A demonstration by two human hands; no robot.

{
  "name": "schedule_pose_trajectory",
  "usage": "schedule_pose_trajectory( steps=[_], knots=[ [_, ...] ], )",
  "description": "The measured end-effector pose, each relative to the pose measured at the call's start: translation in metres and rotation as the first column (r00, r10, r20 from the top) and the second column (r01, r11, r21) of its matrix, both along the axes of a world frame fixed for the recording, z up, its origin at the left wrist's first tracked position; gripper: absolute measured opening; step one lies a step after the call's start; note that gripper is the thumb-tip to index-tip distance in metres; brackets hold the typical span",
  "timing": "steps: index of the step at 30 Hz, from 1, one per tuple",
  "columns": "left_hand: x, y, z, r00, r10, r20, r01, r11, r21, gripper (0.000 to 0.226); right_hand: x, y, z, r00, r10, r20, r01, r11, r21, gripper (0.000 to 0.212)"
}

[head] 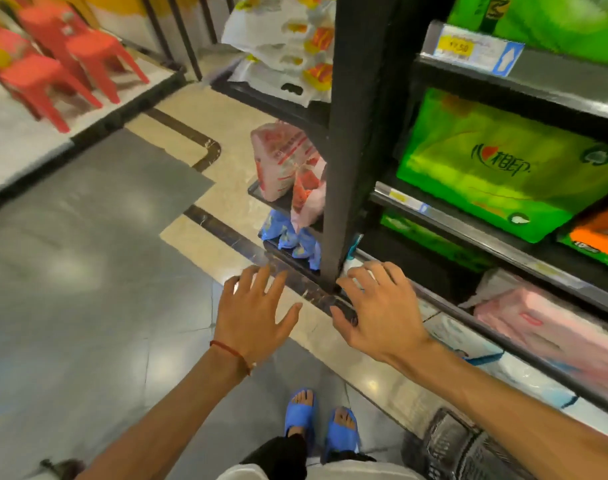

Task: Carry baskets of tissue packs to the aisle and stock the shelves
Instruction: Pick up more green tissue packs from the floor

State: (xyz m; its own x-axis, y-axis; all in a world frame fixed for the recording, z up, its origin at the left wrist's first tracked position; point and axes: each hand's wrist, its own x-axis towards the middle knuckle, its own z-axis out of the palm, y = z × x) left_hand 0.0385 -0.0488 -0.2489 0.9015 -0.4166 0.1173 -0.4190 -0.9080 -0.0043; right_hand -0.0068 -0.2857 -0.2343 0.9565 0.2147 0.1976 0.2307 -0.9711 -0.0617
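Hands both reach forward, palms down, fingers spread, neither one holding anything. Left hand [252,311] hangs over the floor [87,254] just left of the black post [351,133], with a red string [231,351] round its wrist. Right hand [375,306] is in front of the post's foot, at the edge of the lowest tier (whether it touches cannot be told).

Shelves [468,225] run along the right:
- top tier: green packs, blurred, above a price tag [468,48]
- middle tier: big green pack [486,168], with an orange pack [600,233] just beside it on the right
- lower tier: pink pack [538,320], lying flat
- bottom tier: white-and-blue packs [468,341], partly hidden by the right forearm

Basket [468,448] is dark, on the floor at lower right by the foot of the shelves, under the right forearm. It is blurred and its contents cannot be made out.

End rack beyond the post carries white bags [288,46] on top, pink-and-red packs [281,161] in the middle and blue packs [292,237] below. Red stools [53,57] stand on a raised platform at far left, well apart from the shelves. Blue sandals [300,410] are on the person's feet, on grey tile.
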Motion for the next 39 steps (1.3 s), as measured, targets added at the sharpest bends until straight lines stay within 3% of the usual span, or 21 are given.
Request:
schedule_pose_trajectory(
  steps=[6,13,21,31,39],
  knots=[
    [-0.034,0.087,0.000,0.974,0.218,0.055,-0.216,0.976,-0.039,0.055,0.033,0.079,-0.019,0.972,0.232,-0.021,-0.233,0.972,-0.018,0.049],
    [-0.016,0.198,-0.004,0.887,0.461,-0.017,-0.461,0.887,-0.003,0.056,0.099,0.200,-0.028,0.924,0.382,0.029,-0.382,0.924,0.029,0.046],
    [0.050,0.367,-0.015,0.803,0.590,-0.081,-0.591,0.806,0.016,0.061,0.198,0.376,-0.028,0.873,0.483,0.062,-0.486,0.872,0.058,0.045],
    [0.148,0.546,-0.024,0.707,0.692,-0.144,-0.697,0.717,0.023,0.064,0.319,0.576,-0.039,0.809,0.587,-0.032,-0.586,0.809,0.047,0.054],
    [0.273,0.703,-0.027,0.588,0.795,-0.146,-0.800,0.598,0.034,0.065,0.477,0.756,-0.059,0.683,0.730,0.024,-0.730,0.680,0.071,0.051]
  ],
)
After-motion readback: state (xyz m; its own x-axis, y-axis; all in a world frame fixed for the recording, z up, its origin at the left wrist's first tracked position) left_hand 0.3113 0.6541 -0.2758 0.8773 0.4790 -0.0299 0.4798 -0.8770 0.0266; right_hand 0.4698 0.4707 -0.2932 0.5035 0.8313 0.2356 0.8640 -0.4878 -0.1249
